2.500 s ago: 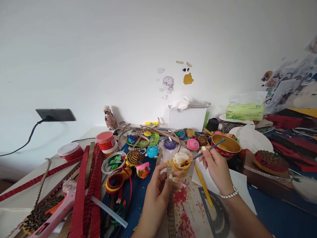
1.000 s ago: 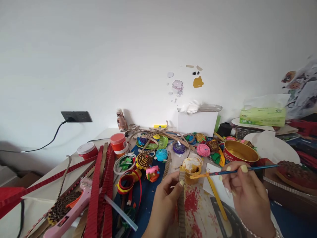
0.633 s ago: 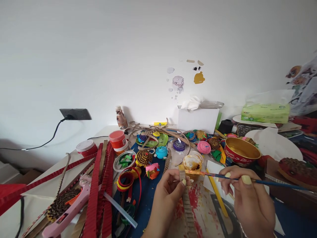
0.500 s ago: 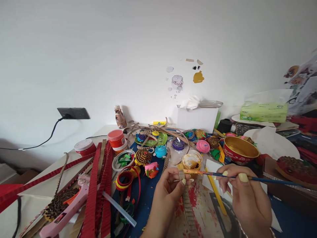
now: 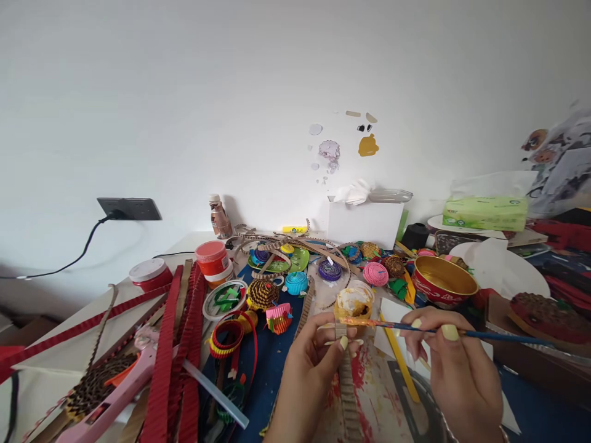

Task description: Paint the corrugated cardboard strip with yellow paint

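My left hand pinches the upper end of a brown corrugated cardboard strip, which hangs down over a paint-stained board. Between the fingers of my right hand is a long blue paintbrush, held nearly level. Its orange-smeared tip lies at the top of the strip, beside my left fingers. Just behind the tip stands an open tub of yellow-brown paint, its front partly hidden by the brush and fingers.
Red corrugated strips and a pink glue gun lie at the left. Coiled paper pieces spread across the middle. A red-and-gold bowl stands right, a yellow pencil near my right hand, a white box behind.
The view has shifted slightly, so objects sit a little further left. The brush tip has moved slightly left relative to the strip's top; both hands keep their holds.
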`<state>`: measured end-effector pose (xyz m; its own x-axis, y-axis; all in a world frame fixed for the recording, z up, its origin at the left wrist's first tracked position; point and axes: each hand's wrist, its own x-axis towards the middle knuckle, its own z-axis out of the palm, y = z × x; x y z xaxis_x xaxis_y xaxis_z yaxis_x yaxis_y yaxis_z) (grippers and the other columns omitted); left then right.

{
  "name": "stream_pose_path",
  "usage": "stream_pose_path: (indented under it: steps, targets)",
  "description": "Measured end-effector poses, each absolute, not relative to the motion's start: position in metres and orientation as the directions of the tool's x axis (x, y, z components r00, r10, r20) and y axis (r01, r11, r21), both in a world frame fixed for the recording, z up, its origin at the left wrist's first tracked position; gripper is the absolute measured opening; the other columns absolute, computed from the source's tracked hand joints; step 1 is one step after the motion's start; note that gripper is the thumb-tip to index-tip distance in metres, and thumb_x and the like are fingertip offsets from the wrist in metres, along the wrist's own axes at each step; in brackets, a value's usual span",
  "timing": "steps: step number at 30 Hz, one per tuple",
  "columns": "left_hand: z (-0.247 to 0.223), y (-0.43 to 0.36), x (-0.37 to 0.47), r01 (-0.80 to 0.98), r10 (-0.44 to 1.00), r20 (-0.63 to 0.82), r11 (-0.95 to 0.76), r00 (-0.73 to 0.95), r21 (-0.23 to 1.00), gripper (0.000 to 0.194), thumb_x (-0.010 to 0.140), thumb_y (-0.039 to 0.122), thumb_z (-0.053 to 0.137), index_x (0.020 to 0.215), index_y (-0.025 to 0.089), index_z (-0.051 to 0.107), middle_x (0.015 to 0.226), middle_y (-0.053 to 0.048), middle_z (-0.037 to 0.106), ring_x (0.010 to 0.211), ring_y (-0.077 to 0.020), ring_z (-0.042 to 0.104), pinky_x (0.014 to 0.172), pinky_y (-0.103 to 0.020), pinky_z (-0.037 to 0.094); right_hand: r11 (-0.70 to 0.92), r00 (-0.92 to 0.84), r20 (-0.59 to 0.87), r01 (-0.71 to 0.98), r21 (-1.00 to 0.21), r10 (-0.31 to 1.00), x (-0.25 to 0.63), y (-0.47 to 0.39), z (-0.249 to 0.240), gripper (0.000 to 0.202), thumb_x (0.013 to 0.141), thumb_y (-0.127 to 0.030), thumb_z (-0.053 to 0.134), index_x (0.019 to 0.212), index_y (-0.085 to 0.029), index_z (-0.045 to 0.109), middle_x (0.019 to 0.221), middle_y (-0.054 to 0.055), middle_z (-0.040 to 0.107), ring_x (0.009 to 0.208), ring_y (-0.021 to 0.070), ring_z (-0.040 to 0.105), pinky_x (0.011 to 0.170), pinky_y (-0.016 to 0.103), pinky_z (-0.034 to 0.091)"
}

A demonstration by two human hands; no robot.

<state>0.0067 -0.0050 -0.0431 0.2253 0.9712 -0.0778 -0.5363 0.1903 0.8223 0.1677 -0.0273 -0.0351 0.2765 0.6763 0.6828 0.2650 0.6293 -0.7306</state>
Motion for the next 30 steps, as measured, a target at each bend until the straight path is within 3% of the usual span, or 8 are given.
stream_pose_path:
  steps: [30]
  targets:
    - [-0.03,-0.011,0.008,-0.496,0.976,-0.108,0.191,0.191,0.847,0.027,0.065,0.026,0.078,0.087,0.02,0.063,0.074,-0.002,0.075,0.068,-0.0162,0.069,0.06,-0.022,0.045,0.61,0.228,0.676,0.299,-0.734,0.701,0.168,-0.027,-0.032,0.024,0.095,-0.024,0.034,0.087,-0.022,0.057,0.063,-0.002,0.052,0.054,0.0103,0.05,0.055,0.026,0.044]
